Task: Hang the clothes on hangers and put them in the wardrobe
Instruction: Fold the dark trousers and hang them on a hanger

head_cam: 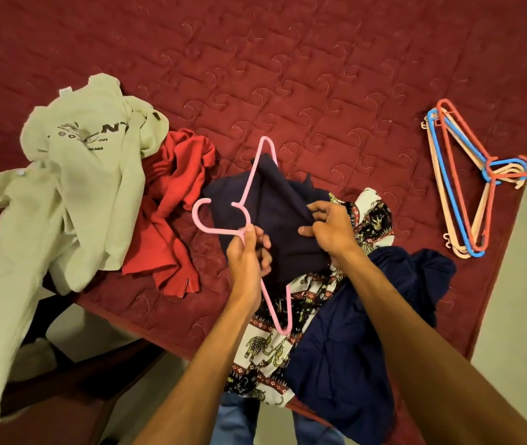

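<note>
The left hand [247,252] grips a pink hanger [243,200] by its neck — the right hand [329,228] pinches a dark navy garment [281,220] threaded onto it, above the red bed cover [288,75]. Spare hangers [467,181] lie well apart, farther right.

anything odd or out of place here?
One thing: the pale green shirt at left hangs half off the edge of the red quilted bed, draping toward the floor, so it could slide off. The rest looks normal: spare hangers stacked at right, both hands working the pink hanger into a dark navy garment.
</note>
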